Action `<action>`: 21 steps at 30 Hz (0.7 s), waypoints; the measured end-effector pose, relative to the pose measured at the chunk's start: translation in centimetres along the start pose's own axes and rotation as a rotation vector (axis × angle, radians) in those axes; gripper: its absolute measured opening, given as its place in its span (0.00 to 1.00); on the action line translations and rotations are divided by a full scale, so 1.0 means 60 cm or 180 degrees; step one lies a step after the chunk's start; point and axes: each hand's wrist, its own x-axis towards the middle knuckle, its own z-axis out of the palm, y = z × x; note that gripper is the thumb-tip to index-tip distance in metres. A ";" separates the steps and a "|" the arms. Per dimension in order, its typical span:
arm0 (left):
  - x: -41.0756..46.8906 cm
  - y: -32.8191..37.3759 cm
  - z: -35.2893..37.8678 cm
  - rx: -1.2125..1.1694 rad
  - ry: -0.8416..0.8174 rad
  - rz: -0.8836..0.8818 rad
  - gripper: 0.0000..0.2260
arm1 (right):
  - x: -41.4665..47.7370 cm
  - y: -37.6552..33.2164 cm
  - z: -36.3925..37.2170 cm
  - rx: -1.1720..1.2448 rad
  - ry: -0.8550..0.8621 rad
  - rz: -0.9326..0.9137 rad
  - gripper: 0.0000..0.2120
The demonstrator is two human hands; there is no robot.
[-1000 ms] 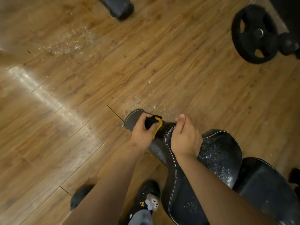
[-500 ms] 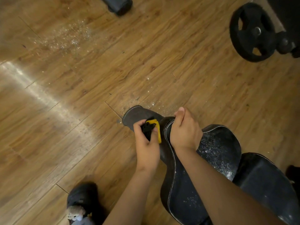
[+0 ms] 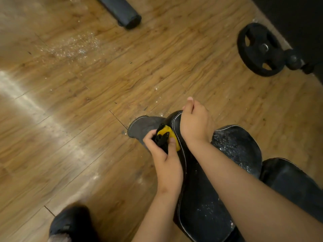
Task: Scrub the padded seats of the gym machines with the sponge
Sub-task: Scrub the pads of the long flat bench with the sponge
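**Scrubbing shifts back from the tip**

Since a second ago my left hand [image 3: 167, 166] has pulled the sponge [image 3: 170, 134] off the tip of the seat [image 3: 236, 147] and down its left edge, and my shoe [image 3: 70, 222] has shifted to the lower left of the frame. Fingers [image 3: 148, 139] and thumb are clamped round the sponge, its yellow face pressed to the black padding beside the white stitching, just below centre frame. My right hand [image 3: 195, 123] sits on the narrow front tip, fingers curled over it and gripping, thumb up. Suds speckle the seat at right. Wet flecks glisten on the wooden floor [image 3: 104, 110] at upper left; a weight plate [image 3: 260, 49] lies at upper right.
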 end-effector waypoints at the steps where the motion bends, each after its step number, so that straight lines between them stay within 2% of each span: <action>1: 0.006 -0.009 -0.001 -0.0066 -0.0003 0.0051 0.15 | 0.001 0.001 0.000 0.0027 -0.0019 -0.0056 0.22; 8: 0.042 -0.053 -0.008 -0.0493 0.0230 0.0198 0.12 | 0.008 0.007 -0.006 0.0293 -0.0090 -0.0259 0.21; 13: -0.016 -0.064 -0.008 -0.0422 -0.0365 0.0668 0.15 | 0.010 0.015 -0.003 0.0209 -0.0075 -0.0402 0.22; 16: 0.007 -0.071 -0.018 -0.0103 -0.0430 0.0935 0.14 | 0.010 0.017 -0.004 0.0146 -0.0050 -0.0429 0.22; 19: 0.049 -0.081 -0.035 0.0063 -0.0270 0.0869 0.15 | 0.014 0.015 -0.004 0.0120 -0.0089 -0.0389 0.20; 21: 0.058 -0.083 -0.045 -0.0148 -0.0314 0.0628 0.14 | 0.016 0.014 -0.003 0.0105 -0.0116 -0.0389 0.18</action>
